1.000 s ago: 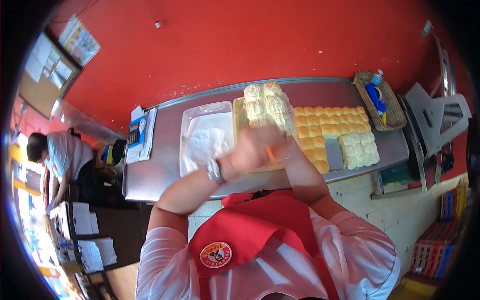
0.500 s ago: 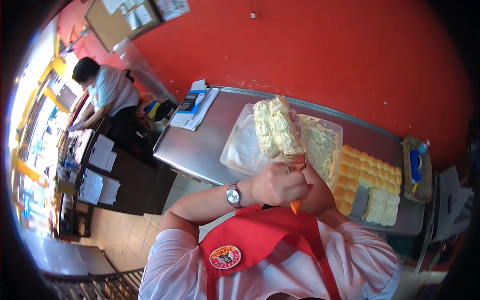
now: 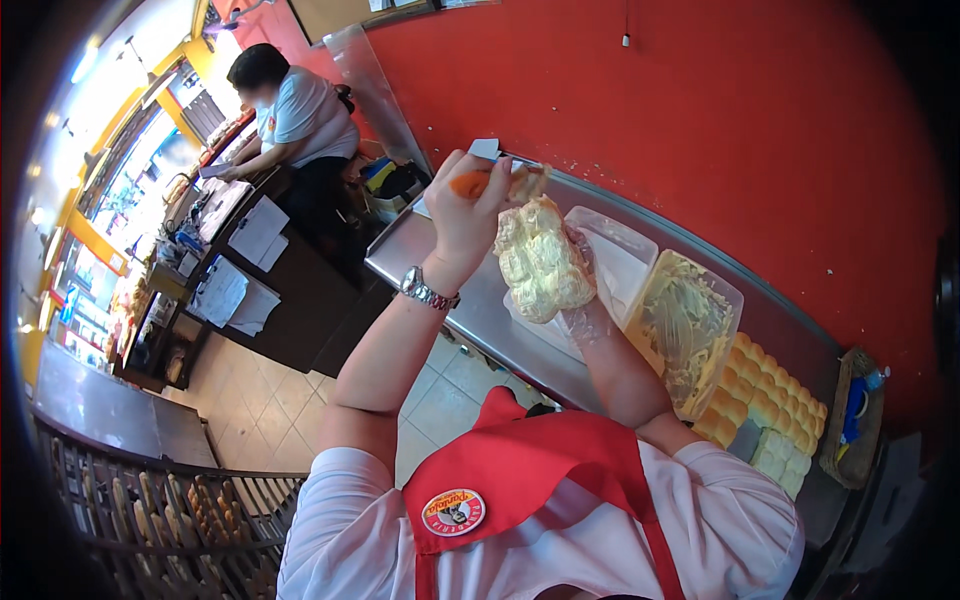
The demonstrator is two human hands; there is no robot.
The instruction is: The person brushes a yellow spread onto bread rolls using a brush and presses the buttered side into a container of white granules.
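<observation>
My left hand, wearing a wristwatch, is raised with its fingers closed on an orange-handled brush, whose bristle end is near the top of a slab of joined buns coated in pale cream. My right hand, in a clear plastic glove, supports that slab from beneath and behind, its fingers mostly hidden. Below them are a translucent tub with white contents and a tub smeared with yellowish cream.
The steel table also bears golden and coated buns and a wicker basket. A co-worker leans over a dark counter at the left. A bread rack stands at lower left, a red wall behind.
My left hand has risen up and leftward with the brush, now clear of the slab's lower end. The view has swung toward the co-worker's side; the slab stays held up.
</observation>
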